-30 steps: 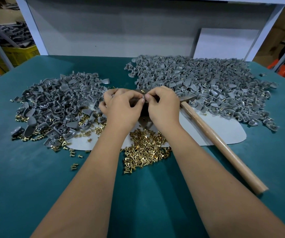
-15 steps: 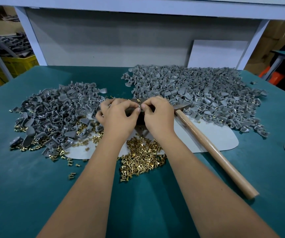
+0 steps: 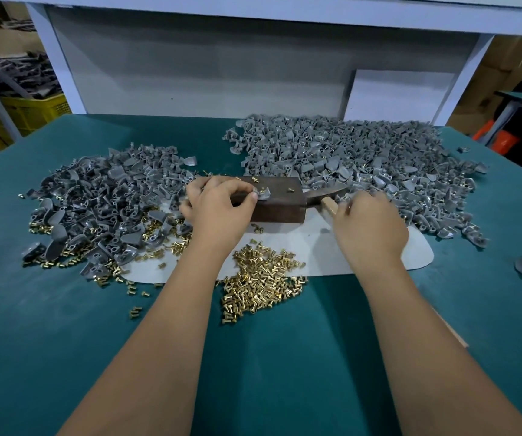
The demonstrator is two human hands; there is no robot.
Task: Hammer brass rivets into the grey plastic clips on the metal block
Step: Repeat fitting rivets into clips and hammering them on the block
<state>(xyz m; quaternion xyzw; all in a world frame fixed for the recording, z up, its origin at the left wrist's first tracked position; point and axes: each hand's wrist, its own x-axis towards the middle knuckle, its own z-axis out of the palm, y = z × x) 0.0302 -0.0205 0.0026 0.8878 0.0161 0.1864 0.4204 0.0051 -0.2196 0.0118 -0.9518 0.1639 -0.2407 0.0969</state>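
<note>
Grey clip [image 3: 262, 194] (on block [image 3: 280, 201]) at left hand [image 3: 218, 204]

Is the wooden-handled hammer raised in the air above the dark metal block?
No: the wooden-handled hammer lies low beside the dark metal block, with the right hand over its handle.

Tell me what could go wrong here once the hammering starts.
The left hand pinches the clip on the metal block, so a missed blow from the hammer could hit its fingertips. Loose rivets lying on the block might jump or get struck.
</note>
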